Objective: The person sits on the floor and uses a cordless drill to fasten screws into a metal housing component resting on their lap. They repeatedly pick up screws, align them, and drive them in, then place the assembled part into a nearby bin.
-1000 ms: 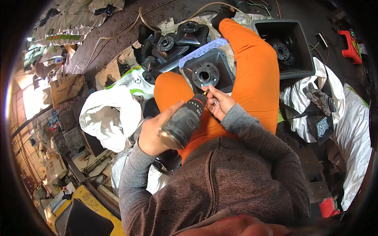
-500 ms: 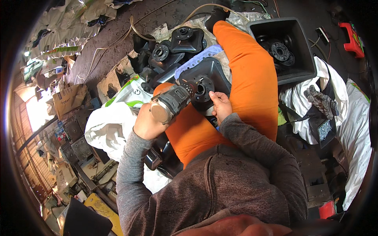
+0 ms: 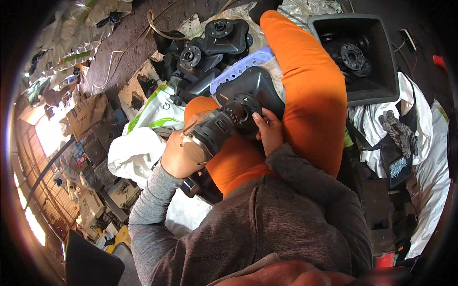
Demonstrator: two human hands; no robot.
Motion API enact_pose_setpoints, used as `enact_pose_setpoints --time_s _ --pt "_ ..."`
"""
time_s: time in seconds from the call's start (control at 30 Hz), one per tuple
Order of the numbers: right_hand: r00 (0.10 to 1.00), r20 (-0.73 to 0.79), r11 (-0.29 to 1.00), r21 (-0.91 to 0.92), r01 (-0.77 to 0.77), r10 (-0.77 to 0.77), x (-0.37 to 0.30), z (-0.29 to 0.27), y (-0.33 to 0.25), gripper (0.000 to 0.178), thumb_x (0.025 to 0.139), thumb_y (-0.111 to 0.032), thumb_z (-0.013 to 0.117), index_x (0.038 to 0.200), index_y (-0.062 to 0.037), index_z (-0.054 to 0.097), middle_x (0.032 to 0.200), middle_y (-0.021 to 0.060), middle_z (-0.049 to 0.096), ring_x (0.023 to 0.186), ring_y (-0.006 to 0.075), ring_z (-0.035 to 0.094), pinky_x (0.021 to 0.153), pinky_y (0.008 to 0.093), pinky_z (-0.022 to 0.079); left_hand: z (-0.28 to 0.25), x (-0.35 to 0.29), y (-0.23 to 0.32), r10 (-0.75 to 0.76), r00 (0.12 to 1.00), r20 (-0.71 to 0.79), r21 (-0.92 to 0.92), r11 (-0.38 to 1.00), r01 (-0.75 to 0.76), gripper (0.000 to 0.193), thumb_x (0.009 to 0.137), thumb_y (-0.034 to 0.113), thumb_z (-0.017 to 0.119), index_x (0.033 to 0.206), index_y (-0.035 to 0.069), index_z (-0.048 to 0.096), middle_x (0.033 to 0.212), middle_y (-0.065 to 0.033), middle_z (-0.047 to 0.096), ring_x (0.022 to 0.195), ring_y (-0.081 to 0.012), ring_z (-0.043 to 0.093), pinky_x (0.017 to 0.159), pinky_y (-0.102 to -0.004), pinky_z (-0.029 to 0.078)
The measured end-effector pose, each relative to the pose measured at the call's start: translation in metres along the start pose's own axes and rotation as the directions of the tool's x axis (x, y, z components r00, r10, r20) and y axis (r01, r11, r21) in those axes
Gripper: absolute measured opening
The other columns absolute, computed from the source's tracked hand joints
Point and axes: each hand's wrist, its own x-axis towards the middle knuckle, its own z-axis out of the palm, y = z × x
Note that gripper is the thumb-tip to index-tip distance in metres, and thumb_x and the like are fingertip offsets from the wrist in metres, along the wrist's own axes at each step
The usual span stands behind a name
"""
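Note:
My left hand [image 3: 182,156] is wrapped round a dark grey power drill [image 3: 215,131]. The drill's chuck points up and right at the round flange [image 3: 248,110] of a black funnel-shaped plastic part [image 3: 261,86], which rests between my thighs. The chuck hides the drill tip and part of the flange. On the other side, my right hand [image 3: 269,129] is closed at the flange's rim, with the thumb on its edge and the fingers curled. Whether those fingers also hold something small cannot be made out.
Similar black flanged parts [image 3: 220,29] lie ahead beside a lilac perforated plastic basket [image 3: 243,67]. A black bin [image 3: 353,101] with round black flanges stands at the far right. Near it are a grey glove [image 3: 400,132] and a tray of small screws [image 3: 399,168]. A cable [image 3: 155,29] crosses the floor.
The drill has shifted right and slightly down, bringing its chuck over the flange. My right hand stays at the rim. The whole view has shifted a little.

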Motion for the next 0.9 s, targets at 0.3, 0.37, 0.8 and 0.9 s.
enact_pose_setpoints --time_s 0.3,0.37,0.8,0.9 --pt "0.998 0.055 0.995 -0.092 0.042 -0.037 0.002 -0.007 -0.003 0.027 0.09 -0.023 0.064 0.112 -0.0079 0.061 0.078 -0.0055 0.052 0.066 0.0035 0.049 0.048 0.0218 0.044 0.02 0.004 -0.02 0.091 0.989 -0.117 0.005 0.996 -0.091 0.045 0.069 0.009 0.069 0.112 0.005 0.057 0.08 -0.0138 0.065 0.072 -0.0343 0.064 0.066 -0.0381 0.053" --pt "0.995 0.068 0.989 -0.122 0.086 -0.078 0.002 -0.006 0.0 0.028 0.09 -0.024 0.063 0.114 -0.0077 0.059 0.08 -0.0045 0.053 0.067 0.0045 0.051 0.05 0.0227 0.046 0.019 -0.005 -0.026 0.061 0.991 -0.119 -0.008 0.998 -0.062 0.043 0.068 0.01 0.07 0.11 0.004 0.059 0.08 -0.0147 0.066 0.074 -0.0356 0.065 0.068 -0.0383 0.053" --pt "0.959 0.048 0.956 -0.073 0.284 -0.281 0.017 0.018 -0.012 0.045 0.088 -0.017 0.067 0.124 0.0035 0.05 0.092 0.0037 0.061 0.06 0.0059 0.053 0.047 0.019 0.049 0.152 -0.148 -0.041 -0.11 0.994 0.016 -0.127 0.986 0.111 0.079 0.073 0.018 0.071 0.142 0.015 0.033 0.112 -0.0165 0.06 0.097 -0.0356 0.062 0.082 -0.0435 0.052" --pt "0.871 0.276 0.835 -0.276 0.477 -0.406 0.039 0.059 -0.041 0.041 0.089 -0.023 0.066 0.119 0.0027 0.056 0.097 0.006 0.064 0.069 0.0095 0.059 0.049 0.0225 0.051 0.177 -0.168 -0.064 0.043 0.991 -0.123 -0.12 0.991 -0.058 0.075 0.072 0.011 0.07 0.141 0.011 0.038 0.121 -0.0182 0.054 0.11 -0.0379 0.055 0.093 -0.0425 0.046"
